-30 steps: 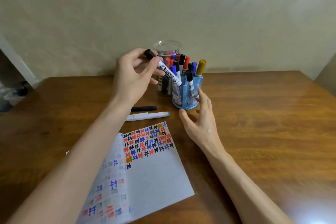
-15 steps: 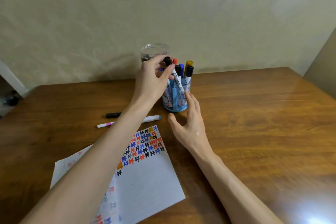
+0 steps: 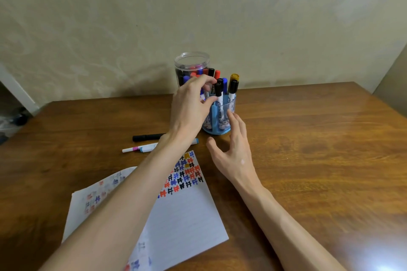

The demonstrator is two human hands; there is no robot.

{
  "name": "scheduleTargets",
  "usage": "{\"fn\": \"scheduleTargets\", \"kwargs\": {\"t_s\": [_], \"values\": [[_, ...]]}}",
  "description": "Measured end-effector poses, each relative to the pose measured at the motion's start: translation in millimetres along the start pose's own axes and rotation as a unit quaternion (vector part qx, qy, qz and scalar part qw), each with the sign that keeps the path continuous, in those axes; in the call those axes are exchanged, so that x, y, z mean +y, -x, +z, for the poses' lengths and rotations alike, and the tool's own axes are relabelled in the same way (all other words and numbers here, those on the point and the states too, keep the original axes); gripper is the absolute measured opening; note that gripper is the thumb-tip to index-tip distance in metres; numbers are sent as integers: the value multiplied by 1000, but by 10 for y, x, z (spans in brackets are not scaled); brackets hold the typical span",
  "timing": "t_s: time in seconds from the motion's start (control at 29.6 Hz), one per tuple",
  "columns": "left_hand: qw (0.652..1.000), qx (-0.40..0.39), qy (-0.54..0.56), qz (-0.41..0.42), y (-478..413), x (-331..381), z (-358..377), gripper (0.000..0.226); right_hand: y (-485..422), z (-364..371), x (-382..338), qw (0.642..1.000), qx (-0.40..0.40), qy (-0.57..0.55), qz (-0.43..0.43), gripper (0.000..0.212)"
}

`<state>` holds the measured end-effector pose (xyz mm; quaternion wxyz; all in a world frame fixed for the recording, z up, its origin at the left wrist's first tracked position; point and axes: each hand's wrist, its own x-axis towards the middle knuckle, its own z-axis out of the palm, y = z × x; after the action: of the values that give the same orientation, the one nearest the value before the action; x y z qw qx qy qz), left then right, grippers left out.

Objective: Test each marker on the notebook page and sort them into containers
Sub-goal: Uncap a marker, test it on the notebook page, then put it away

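While the clear plastic jar (image 3: 191,66) full of capped markers stands at the back of the wooden surface (image 3: 308,149) against the wall, the blue marker holder (image 3: 218,116) sits just in front of it and to its right, crowded with upright markers in black, blue, red and one ochre cap (image 3: 234,77). Nearer to you lies the open notebook page (image 3: 182,211), its top right corner covered with rows of small test marks in black, blue, red and orange. Between the page and the holder two loose things lie on the surface: a black marker (image 3: 146,137) and, just below it, a white marker (image 3: 141,149) with a pink band, both partly crossed by your left forearm, which also hides the middle of the page. Your left hand (image 3: 191,105) is at the holder's left rim, thumb and fingers curled loosely around a black-capped white marker (image 3: 218,94) standing in the holder; whether they touch it you cannot tell from here. Your right hand (image 3: 233,152) is spread open, fingers apart, its fingertips (image 3: 232,114) touching or nearly touching the holder's front wall, holding nothing.
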<state>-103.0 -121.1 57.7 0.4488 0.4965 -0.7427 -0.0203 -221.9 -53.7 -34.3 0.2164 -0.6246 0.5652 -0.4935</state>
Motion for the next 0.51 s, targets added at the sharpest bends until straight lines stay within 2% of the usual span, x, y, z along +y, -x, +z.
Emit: {"fn": "scheduleTargets", "kwargs": {"t_s": [0.1, 0.2, 0.34, 0.51], "values": [[998, -16, -31, 58, 106, -49, -62, 49, 14, -27, 11, 1000, 8, 2, -8, 80], [998, -28, -20, 56, 260, -193, -255, 41, 14, -49, -1, 1000, 9, 2, -12, 76], [994, -78, -59, -50, 596, -619, -684, 23, 12, -53, -51, 1000, 13, -6, -7, 72], [964, -156, -152, -152, 957, -983, -936, 29, 24, -66, -76, 1000, 14, 3, -8, 68]]}}
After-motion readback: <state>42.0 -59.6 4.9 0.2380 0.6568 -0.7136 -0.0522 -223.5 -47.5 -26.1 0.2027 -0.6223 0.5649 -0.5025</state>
